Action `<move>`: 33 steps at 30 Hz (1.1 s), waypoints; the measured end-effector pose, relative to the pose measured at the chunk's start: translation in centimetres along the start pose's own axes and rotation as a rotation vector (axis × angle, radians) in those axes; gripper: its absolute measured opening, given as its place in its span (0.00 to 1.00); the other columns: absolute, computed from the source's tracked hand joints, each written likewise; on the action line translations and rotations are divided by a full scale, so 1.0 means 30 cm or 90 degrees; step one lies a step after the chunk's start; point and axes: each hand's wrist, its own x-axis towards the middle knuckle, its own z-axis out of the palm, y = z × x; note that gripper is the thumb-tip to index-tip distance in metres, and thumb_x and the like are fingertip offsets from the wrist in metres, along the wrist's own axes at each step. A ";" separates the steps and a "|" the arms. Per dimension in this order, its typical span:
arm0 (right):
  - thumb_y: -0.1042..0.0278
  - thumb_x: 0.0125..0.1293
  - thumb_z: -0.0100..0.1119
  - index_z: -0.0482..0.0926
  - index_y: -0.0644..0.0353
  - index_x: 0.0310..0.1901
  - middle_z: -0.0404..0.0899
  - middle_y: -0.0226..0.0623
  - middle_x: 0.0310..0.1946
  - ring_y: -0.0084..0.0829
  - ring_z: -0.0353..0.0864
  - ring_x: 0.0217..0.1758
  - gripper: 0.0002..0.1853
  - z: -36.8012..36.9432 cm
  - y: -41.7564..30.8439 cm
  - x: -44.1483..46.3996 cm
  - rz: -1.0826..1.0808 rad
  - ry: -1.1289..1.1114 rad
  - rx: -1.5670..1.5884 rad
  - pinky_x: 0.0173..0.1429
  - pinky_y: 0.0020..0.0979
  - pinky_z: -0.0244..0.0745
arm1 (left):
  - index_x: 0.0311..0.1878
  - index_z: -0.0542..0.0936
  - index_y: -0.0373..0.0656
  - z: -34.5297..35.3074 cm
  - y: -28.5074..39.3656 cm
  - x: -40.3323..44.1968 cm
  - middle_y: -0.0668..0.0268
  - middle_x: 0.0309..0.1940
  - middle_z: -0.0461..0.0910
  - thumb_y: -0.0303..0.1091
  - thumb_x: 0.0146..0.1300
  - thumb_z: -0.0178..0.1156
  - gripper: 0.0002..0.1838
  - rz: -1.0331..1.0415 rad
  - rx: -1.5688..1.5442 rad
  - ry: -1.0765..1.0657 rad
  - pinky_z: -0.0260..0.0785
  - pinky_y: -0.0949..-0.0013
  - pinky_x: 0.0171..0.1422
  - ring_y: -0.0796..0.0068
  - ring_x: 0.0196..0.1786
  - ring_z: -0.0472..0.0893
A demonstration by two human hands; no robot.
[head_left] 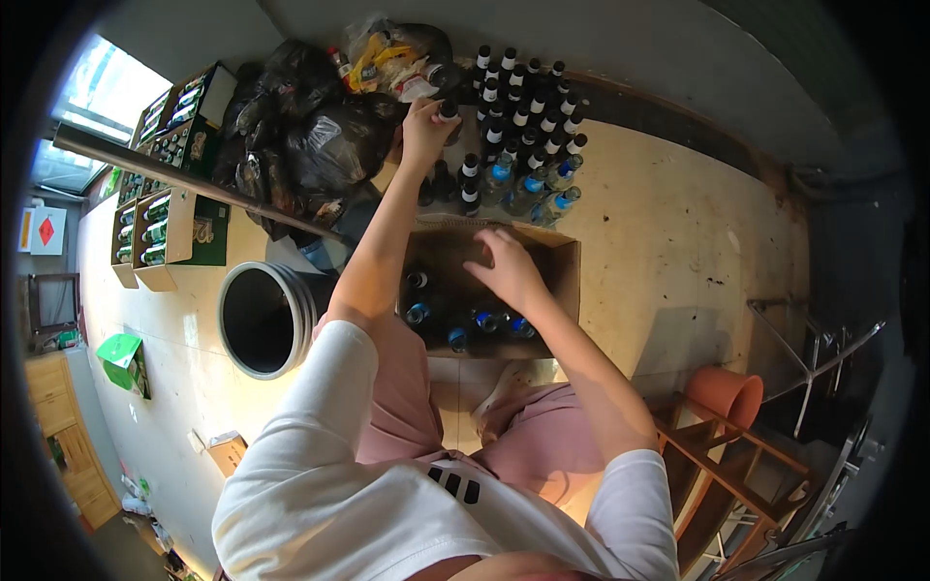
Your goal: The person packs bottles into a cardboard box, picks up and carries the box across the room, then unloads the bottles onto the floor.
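Note:
My left hand (427, 128) reaches out past the carton, its fingers closed around the neck of a dark glass bottle (448, 108). To its right stand several dark bottles (520, 115) in a close group, upright, with pale bands at their necks. Clear bottles with blue labels (539, 186) stand at the near side of that group. Over the open cardboard box (570, 281) my right hand (506, 268) hangs with its fingers loosely bent and apart, holding nothing. Several bottles (457, 338) are inside the box, some with blue labels; its shadowed interior hides their lower parts.
Black garbage bags (334, 147) are piled behind my left arm. A grey bucket (262, 320) stands left of the box, below a slanting metal pole (199, 181). Crates of bottles (160, 232) are at far left. A wooden frame (722, 455) and orange pot (733, 397) lie right.

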 end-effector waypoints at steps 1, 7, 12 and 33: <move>0.68 0.48 0.67 0.74 0.64 0.42 0.73 0.43 0.31 0.41 0.75 0.33 0.19 0.009 0.007 -0.014 -0.009 -0.008 0.004 0.37 0.36 0.71 | 0.38 0.81 0.38 0.013 -0.022 -0.002 0.60 0.34 0.74 0.29 0.41 0.69 0.17 -0.017 0.030 -0.029 0.68 0.67 0.40 0.64 0.34 0.75; 0.67 0.52 0.64 0.73 0.64 0.43 0.73 0.48 0.41 0.50 0.74 0.45 0.18 0.040 0.056 -0.080 0.038 -0.139 -0.026 0.47 0.41 0.72 | 0.23 0.73 0.34 0.109 -0.209 -0.010 0.57 0.31 0.72 0.35 0.41 0.71 0.17 -0.004 0.166 -0.140 0.68 0.64 0.36 0.61 0.30 0.75; 0.67 0.53 0.63 0.72 0.64 0.44 0.73 0.47 0.41 0.49 0.75 0.45 0.18 0.016 0.069 -0.116 0.082 -0.169 -0.043 0.47 0.40 0.72 | 0.38 0.80 0.36 0.150 -0.275 -0.037 0.58 0.32 0.77 0.32 0.41 0.71 0.19 -0.055 0.205 -0.232 0.70 0.65 0.38 0.64 0.31 0.78; 0.67 0.53 0.63 0.73 0.63 0.42 0.74 0.48 0.39 0.49 0.75 0.44 0.17 0.105 0.113 -0.072 0.047 -0.168 -0.053 0.46 0.42 0.72 | 0.58 0.69 0.45 0.085 -0.233 -0.069 0.52 0.47 0.75 0.38 0.37 0.72 0.40 -0.134 0.412 -0.282 0.69 0.56 0.52 0.53 0.51 0.74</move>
